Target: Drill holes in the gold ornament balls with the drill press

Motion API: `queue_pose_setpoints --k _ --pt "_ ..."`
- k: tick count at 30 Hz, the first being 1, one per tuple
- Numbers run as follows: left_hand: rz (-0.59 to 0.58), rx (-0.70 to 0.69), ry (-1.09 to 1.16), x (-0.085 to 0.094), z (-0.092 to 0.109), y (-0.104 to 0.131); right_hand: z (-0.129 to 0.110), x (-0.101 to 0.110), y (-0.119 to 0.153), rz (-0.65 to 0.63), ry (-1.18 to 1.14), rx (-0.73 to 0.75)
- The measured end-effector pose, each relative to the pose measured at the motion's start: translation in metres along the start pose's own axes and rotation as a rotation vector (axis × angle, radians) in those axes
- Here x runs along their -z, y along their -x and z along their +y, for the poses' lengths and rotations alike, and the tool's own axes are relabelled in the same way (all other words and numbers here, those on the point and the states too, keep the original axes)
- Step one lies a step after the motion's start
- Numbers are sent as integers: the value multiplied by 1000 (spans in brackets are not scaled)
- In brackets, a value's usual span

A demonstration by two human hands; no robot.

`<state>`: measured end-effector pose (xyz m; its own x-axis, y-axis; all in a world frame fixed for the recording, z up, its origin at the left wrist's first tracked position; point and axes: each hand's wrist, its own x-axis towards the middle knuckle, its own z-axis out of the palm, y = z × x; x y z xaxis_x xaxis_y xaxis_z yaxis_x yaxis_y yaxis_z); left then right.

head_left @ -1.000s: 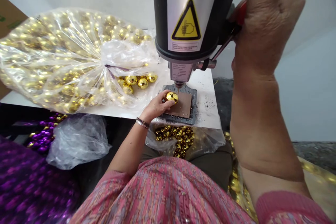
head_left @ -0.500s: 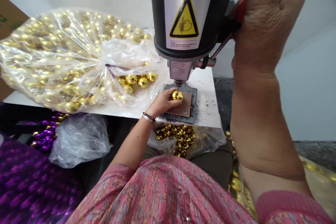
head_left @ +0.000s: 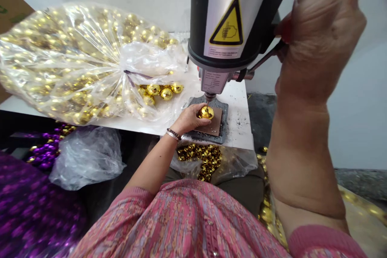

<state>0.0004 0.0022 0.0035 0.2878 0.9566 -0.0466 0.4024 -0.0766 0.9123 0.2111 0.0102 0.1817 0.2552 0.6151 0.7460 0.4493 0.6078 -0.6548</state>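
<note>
A gold mirror ball (head_left: 206,113) sits on a brown board (head_left: 213,124) over the drill press's grey base (head_left: 223,134). My left hand (head_left: 190,119) grips it from the left between thumb and fingers. The bit comes down from the black drill press (head_left: 226,28) onto the ball's top; whether it has entered the ball, I cannot tell. At the upper right my right hand (head_left: 326,32) is wrapped round the press's feed lever (head_left: 266,58), partly covering its red knob (head_left: 286,28).
A large clear bag (head_left: 60,60) of gold balls lies on the white table (head_left: 145,127), several loose gold balls (head_left: 166,93) beside its tie. Another bag of gold balls (head_left: 208,157) rests at my lap. Dark shavings dot the table by the base. Purple balls (head_left: 45,155) lie lower left.
The view has shifted a little, so the press and both hands appear further right. My right hand is slightly lower in view. The left hand still holds the gold ball under the bit.
</note>
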Motion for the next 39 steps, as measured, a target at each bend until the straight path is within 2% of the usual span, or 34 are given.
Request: queue_pose_setpoints --k 4,6,12,17,25,32,39 --pt "8 -23 -28 -2 -1 0 -22 7 32 103 127 72" --pt "0 -38 -32 -3 -1 0 -28 10 49 102 188 65" --pt "-32 -61 -55 -4 1 2 -15 23 78 63 378 247" --pt "-36 -67 -63 -4 2 3 -12 27 91 32 478 286" --pt "-16 -78 -74 -7 3 5 -11 26 98 49 520 227" --pt "-38 -68 -79 -5 7 7 2 24 108 83 484 382" --pt "-18 -75 -151 -5 9 9 19 16 119 172 458 451"
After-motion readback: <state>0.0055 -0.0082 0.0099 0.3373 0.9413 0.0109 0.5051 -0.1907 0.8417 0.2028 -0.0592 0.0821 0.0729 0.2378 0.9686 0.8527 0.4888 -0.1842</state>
